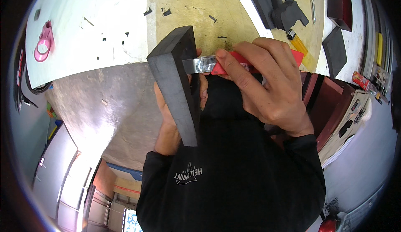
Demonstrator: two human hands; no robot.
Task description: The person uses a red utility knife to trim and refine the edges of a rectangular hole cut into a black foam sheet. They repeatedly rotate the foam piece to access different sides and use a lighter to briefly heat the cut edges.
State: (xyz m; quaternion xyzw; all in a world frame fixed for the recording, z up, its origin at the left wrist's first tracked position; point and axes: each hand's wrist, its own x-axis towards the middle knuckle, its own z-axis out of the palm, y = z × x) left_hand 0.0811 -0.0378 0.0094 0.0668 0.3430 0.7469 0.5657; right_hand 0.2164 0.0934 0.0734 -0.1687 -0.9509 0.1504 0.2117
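My left hand (pixel 165 110) is wrapped round a dark grey, box-like piece (pixel 173 90) with an angled top, holding it up at the table's near edge. Some of its fingers show on the piece's right side; the rest are behind it. In my right hand (pixel 273 79) is a utility knife (pixel 203 65) with a red handle and a wide metal blade end. The blade points left and meets the piece's right-hand side, near the top. Whether the tip has gone in is hidden.
Small black scraps (pixel 167 12) lie scattered on the white and yellowish tabletop (pixel 179 2). A pink tape dispenser (pixel 43 44) sits at the left. At the right are a yellow lighter (pixel 298 44), black offcuts (pixel 289 14), a metal strip (pixel 249 2), a dark red box (pixel 339 6) and a flat black piece (pixel 334 52).
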